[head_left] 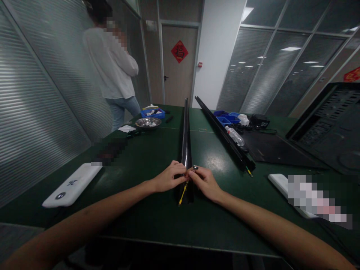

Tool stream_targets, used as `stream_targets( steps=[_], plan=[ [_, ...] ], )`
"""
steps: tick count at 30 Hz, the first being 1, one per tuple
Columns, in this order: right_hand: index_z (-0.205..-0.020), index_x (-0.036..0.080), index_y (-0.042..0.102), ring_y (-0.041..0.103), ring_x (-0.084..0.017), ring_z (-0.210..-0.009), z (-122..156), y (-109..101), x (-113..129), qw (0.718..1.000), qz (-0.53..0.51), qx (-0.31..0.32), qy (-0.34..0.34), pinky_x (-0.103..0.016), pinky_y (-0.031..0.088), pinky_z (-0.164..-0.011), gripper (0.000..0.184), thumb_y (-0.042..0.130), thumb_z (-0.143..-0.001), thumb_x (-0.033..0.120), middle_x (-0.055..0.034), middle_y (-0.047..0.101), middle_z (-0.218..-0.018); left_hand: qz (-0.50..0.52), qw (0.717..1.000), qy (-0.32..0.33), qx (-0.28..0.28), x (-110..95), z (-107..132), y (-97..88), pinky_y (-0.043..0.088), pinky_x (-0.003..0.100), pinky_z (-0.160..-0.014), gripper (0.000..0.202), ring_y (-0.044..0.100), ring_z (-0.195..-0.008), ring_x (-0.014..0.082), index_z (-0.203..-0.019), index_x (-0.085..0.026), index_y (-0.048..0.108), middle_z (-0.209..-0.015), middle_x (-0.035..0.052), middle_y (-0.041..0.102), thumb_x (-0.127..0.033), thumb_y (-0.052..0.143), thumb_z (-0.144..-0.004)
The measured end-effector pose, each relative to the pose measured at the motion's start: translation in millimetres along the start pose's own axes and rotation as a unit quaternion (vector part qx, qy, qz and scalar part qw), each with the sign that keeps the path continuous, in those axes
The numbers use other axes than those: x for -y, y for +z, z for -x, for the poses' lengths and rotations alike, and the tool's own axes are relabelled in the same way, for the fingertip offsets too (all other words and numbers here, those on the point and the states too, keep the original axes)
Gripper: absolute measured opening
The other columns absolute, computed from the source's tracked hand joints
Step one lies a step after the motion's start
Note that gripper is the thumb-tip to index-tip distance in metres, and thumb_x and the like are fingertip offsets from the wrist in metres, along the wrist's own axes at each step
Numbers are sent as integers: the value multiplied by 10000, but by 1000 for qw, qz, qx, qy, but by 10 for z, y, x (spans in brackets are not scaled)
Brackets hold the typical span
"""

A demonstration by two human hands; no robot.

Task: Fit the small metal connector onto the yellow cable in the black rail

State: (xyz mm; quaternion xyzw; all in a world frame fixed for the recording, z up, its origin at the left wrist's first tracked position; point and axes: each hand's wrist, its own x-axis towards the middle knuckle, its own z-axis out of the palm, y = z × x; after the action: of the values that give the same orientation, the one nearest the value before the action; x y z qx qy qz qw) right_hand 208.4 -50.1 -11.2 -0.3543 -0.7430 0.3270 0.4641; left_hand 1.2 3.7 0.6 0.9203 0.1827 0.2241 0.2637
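A long black channel-shaped rail (186,138) lies lengthwise on the green table, its near end between my hands. My left hand (170,176) reaches it from the left, fingers bent and pressed together at the rail. From the other side, my right hand (204,183) pinches with thumb and forefinger at the same spot. What lies between the fingertips is hidden. A short yellow wire (182,195) with a terminal at its end runs out below the fingers, over the rail's end. A shiny round piece (195,167), possibly a ring, shows at my right fingers.
A second black rail (222,131) with a yellow-green wire (249,171) lies right. White power banks (74,185) flank my arms. Farther back are a metal bowl (148,123), blue bins (230,118) and a plastic bottle (235,136). A person (111,63) stands beyond the table's left side.
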Motion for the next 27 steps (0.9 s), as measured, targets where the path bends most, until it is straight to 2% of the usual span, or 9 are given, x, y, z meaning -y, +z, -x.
stream_targets(
  steps=[7,16,27],
  plan=[
    [-880,170,712,542,-147,-670,13,5,-37,1000,-8,-1,18,-242,420,-566,371,534,-1020,464,-31,619,-789,5,1000,2,5,15,5,5,321,349,-965,248,575,-946,187,-995,-193,661,-949,19,669,-339,476,-1072],
    [-903,172,716,528,-137,-644,17,5,-47,1000,-12,-1,26,-235,404,-537,351,545,-1018,456,-24,615,-777,10,1000,-7,6,29,8,19,326,356,-965,264,573,-949,191,-993,-196,668,-952,23,676,-348,468,-1073],
    [-839,177,694,544,-148,-672,18,1,-45,1000,-14,-1,19,-239,417,-547,444,478,-1036,512,-38,602,-796,-2,1000,-7,-2,-13,-4,-4,323,337,-961,261,584,-913,178,-919,-182,640,-900,8,675,-369,512,-1048]
  ],
)
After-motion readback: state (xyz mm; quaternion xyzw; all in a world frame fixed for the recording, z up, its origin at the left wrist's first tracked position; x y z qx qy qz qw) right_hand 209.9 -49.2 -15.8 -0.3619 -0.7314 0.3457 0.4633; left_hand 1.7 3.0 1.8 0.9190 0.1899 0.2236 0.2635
